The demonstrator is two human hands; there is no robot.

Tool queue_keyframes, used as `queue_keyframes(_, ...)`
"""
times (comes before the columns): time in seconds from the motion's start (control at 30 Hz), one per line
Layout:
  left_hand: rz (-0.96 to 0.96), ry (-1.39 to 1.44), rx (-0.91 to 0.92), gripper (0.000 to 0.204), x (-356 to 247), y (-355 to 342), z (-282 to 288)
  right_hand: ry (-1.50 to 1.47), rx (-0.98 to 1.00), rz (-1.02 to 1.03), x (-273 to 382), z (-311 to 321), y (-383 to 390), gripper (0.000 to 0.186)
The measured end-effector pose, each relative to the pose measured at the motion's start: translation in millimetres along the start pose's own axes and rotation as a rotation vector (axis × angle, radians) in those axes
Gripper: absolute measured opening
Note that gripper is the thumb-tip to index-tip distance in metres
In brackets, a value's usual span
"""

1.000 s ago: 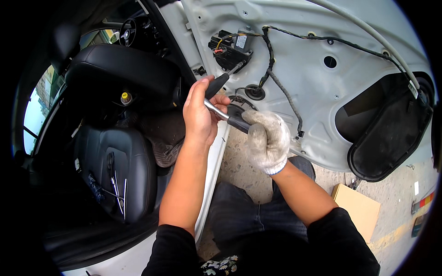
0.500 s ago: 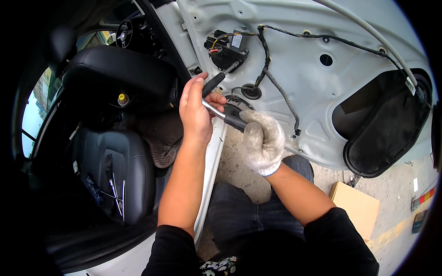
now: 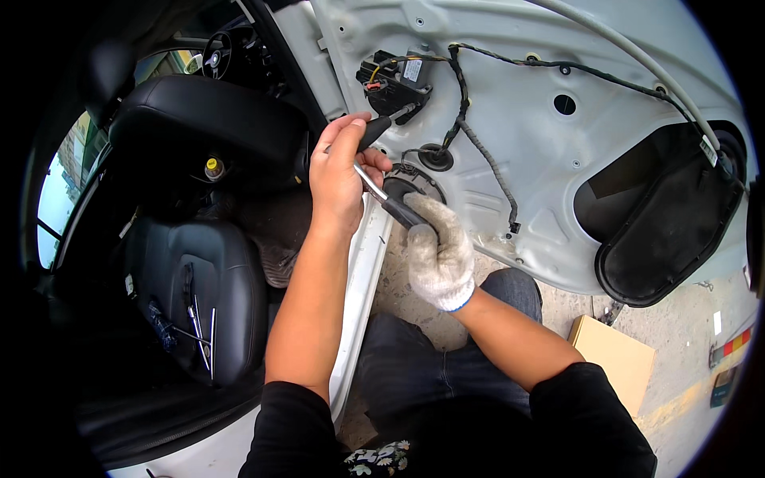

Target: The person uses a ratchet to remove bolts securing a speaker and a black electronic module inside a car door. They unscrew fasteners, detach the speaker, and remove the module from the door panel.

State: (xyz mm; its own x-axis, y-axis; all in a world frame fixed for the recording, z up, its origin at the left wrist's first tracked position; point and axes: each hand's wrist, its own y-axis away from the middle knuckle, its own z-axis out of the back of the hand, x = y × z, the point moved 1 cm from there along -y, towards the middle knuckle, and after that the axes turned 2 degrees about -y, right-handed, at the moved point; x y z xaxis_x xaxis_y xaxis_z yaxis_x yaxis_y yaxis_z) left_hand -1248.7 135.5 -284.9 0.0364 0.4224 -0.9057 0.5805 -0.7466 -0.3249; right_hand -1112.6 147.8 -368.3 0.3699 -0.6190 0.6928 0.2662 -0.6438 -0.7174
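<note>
The left hand (image 3: 339,171) is wrapping its fingers around a screwdriver (image 3: 381,127) whose long axis is pointing up-right toward the black door module (image 3: 396,86); the gloved right hand (image 3: 440,256) is gripping a ratchet handle (image 3: 392,203) directly below.

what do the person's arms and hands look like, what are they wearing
The left hand is bare; the right hand wears a white knitted work glove with a thin blue edge at the cuff. Both forearms are bare, with black sleeves pushed up to about the elbows.
</note>
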Motion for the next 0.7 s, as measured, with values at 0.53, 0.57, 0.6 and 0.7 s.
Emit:
queue_keyframes(0.53,0.0,-0.529,0.245,0.029,-5.5,17.8,-5.6,0.222,0.165,-0.011,-23.9,0.1,24.9,0.033)
queue_keyframes(0.57,-0.125,-0.729,0.264,0.037,-7.3,18.2,-3.7,0.21,0.253,-0.168,-28.5,-10.6,30.0,0.036)
queue_keyframes(0.6,-0.192,-0.784,0.254,0.038,-3.8,19.0,3.4,0.174,0.386,-0.318,-36.2,-16.1,25.5,0.038)
queue_keyframes(0.7,-0.248,-0.912,0.243,0.041,-0.9,21.4,19.3,0.417,0.733,-0.346,-63.3,-47.5,0.0,0.038)
